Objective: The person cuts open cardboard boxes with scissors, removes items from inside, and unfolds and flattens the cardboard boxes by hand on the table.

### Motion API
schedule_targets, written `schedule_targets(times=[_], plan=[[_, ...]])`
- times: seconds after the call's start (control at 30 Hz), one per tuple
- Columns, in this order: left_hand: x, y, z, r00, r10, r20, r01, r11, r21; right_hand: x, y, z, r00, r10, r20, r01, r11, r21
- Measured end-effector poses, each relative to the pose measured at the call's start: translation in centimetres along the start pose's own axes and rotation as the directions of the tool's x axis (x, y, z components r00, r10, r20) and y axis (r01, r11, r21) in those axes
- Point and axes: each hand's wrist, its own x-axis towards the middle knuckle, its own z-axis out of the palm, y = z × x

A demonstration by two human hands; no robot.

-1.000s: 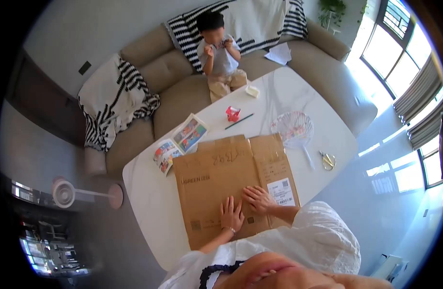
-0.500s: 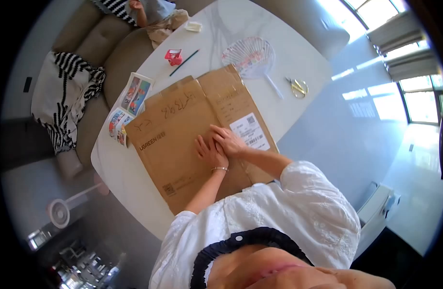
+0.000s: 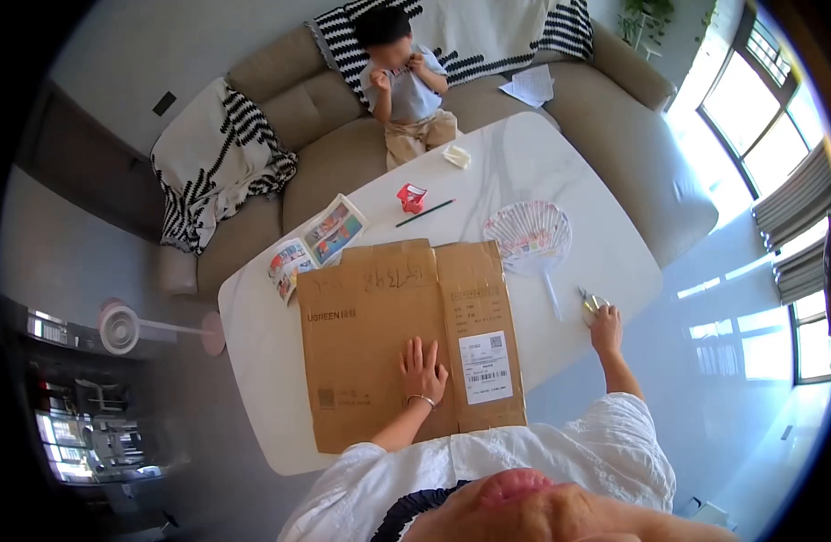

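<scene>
My left hand (image 3: 423, 372) lies flat with its fingers apart on a flattened brown cardboard box (image 3: 370, 361), a bracelet around the wrist. The box carries printing, handwriting and a white shipping label (image 3: 486, 368). Over at the table's right side, my right hand (image 3: 605, 331) has its fingers closed at the handles of gold-handled scissors (image 3: 592, 305). The scissors' blades point away from me, and the hand hides part of the handles. Left of them is a clear, patterned hand fan (image 3: 529, 237) with a white handle.
On the white marble-look table (image 3: 271, 406) are an open picture booklet (image 3: 336, 233), a red object (image 3: 412, 197), a dark pencil (image 3: 426, 213) and a small whitish item (image 3: 457, 157). Another person (image 3: 411, 90) sits on the beige sofa (image 3: 320, 194) behind it.
My right hand has left my left hand and the cardboard, reaching right to the scissors. My left hand stays on the cardboard. The view has tilted up, showing more of the sofa and the other person.
</scene>
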Motion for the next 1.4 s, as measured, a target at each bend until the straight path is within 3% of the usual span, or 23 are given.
schedule_targets(times=[0.07,0.1,0.13,0.23,0.33,0.43,0.47,0.53,0.6,0.67,0.73,0.83,0.87,0.9,0.93,0.97,1.03,1.07,1.13,1.23,1.33,1.37,1.4], plan=[[-1.8,0.2,-0.2,0.996,-0.042,0.075,0.041,0.999,0.012,-2.1,1.4,0.9,0.997,-0.012,0.072,0.015,0.999,-0.041],[-0.9,0.3,0.0,0.999,-0.043,0.032,0.043,0.999,-0.01,-1.4,1.3,1.3,1.0,-0.022,0.016,0.022,0.999,-0.034],[-0.2,0.4,0.2,0.999,-0.045,-0.011,0.045,0.999,-0.031,0.0,0.2,0.2,0.996,0.003,0.085,0.001,0.999,-0.045],[-0.6,0.4,0.1,0.997,-0.045,0.056,0.042,0.997,0.057,1.7,1.7,2.4,0.994,-0.038,0.101,0.058,0.978,-0.201],[1.5,0.4,0.2,0.999,-0.021,-0.03,0.023,0.998,0.056,3.3,2.0,1.3,0.992,0.02,0.126,0.005,0.98,-0.197],[1.1,0.5,0.0,1.0,-0.012,-0.018,0.014,0.998,0.06,1.1,4.4,0.7,0.98,0.12,0.16,-0.149,0.972,0.181],[0.9,0.5,-0.3,1.0,-0.008,-0.003,0.008,0.999,0.049,-0.9,4.1,0.3,0.978,0.125,0.168,-0.154,0.973,0.174],[0.3,0.4,-0.4,1.0,-0.006,0.022,0.005,0.999,0.035,-5.6,2.6,-0.1,0.951,0.079,0.3,-0.23,0.827,0.512],[0.4,0.2,0.0,1.0,0.003,-0.014,-0.003,1.0,0.028,-10.0,-0.6,0.4,0.839,0.011,0.544,-0.434,0.616,0.657],[2.1,0.1,0.7,0.999,0.008,-0.044,-0.008,1.0,0.013,-11.9,-3.8,2.9,0.836,-0.056,0.546,-0.378,0.663,0.646],[3.1,0.0,0.6,0.997,0.012,-0.072,-0.013,1.0,-0.003,-12.7,-6.2,5.1,0.872,-0.149,0.465,-0.097,0.88,0.464],[2.7,-0.2,-0.4,0.998,0.027,-0.051,-0.03,0.998,-0.058,-14.7,-7.9,7.0,0.908,-0.161,0.386,0.017,0.936,0.351],[0.6,-0.6,-0.4,0.997,0.052,0.053,-0.05,0.998,-0.044,-17.0,-7.6,6.8,0.892,-0.117,0.436,-0.058,0.929,0.366],[-0.4,-1.2,-0.1,0.988,0.071,0.138,-0.068,0.997,-0.028,-17.3,-8.2,6.0,0.842,-0.04,0.538,-0.286,0.813,0.508],[-0.3,-1.6,0.3,0.991,0.078,0.104,-0.075,0.997,-0.034,-17.3,-8.9,4.8,0.766,-0.003,0.643,-0.497,0.632,0.594],[-0.1,-2.1,0.9,0.988,0.132,0.084,-0.128,0.991,-0.044,-17.4,-9.4,3.9,0.784,-0.012,0.621,-0.474,0.634,0.611],[-3.2,-2.8,0.4,0.982,0.174,0.079,-0.17,0.984,-0.059,-19.8,-9.5,2.0,0.653,-0.069,0.754,-0.619,0.525,0.584],[-6.8,-3.1,-0.7,0.971,0.169,0.168,-0.163,0.985,-0.047,-22.6,-9.5,1.4,0.64,-0.061,0.766,-0.629,0.531,0.567],[-10.5,-3.4,-2.6,0.95,0.153,0.272,-0.147,0.988,-0.042,-27.6,-10.1,0.3,0.65,-0.264,0.713,-0.532,0.513,0.674],[-12.3,-4.0,-3.2,0.945,0.175,0.275,-0.139,0.98,-0.145,-30.2,-12.1,-1.6,0.63,-0.261,0.732,-0.5,0.584,0.639],[-3.6,-4.3,-2.5,0.956,0.253,0.151,-0.235,0.963,-0.129,-26.5,-15.9,-2.8,0.773,-0.175,0.609,-0.452,0.523,0.723],[-2.9,-4.3,-2.8,0.952,0.276,0.129,-0.262,0.958,-0.116,-26.9,-15.5,-1.0,0.877,-0.116,0.467,-0.308,0.611,0.729],[-2.9,-4.4,-2.6,0.948,0.299,0.108,-0.289,0.952,-0.103,-26.8,-14.9,0.1,0.87,-0.083,0.487,-0.327,0.643,0.693]])
